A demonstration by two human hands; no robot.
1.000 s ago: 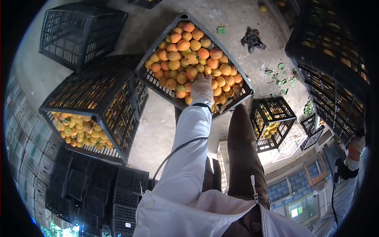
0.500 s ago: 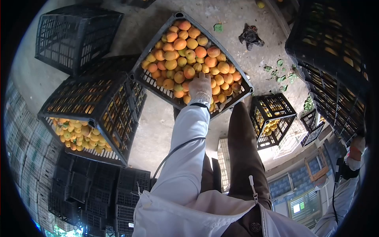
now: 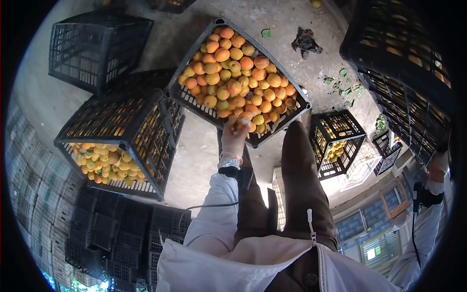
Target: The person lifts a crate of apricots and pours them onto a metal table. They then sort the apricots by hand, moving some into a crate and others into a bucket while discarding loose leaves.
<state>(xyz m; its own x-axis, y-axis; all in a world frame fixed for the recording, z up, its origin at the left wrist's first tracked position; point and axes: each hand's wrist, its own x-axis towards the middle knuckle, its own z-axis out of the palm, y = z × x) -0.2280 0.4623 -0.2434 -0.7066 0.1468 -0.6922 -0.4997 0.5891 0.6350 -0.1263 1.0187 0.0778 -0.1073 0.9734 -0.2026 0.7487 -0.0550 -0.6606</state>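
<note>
A black crate full of orange-yellow fruit stands tilted in front of me. Over its near edge, my left hand has its fingers curled round at least one orange fruit, slightly blurred. The sleeve is white, with a black band at the wrist. At the far right edge of the view, my right hand is up against the lower part of a large dark crate; its fingers are lost in shadow.
Another crate of fruit lies left of the middle one, with a dark crate behind it. A smaller fruit crate stands at right. Stacked black crates fill the lower left. Leaves and a dark crumpled thing lie on the floor.
My left hand has drawn back from the middle of the fruit to the crate's near edge and now holds fruit. My right hand has stayed near the right crate.
</note>
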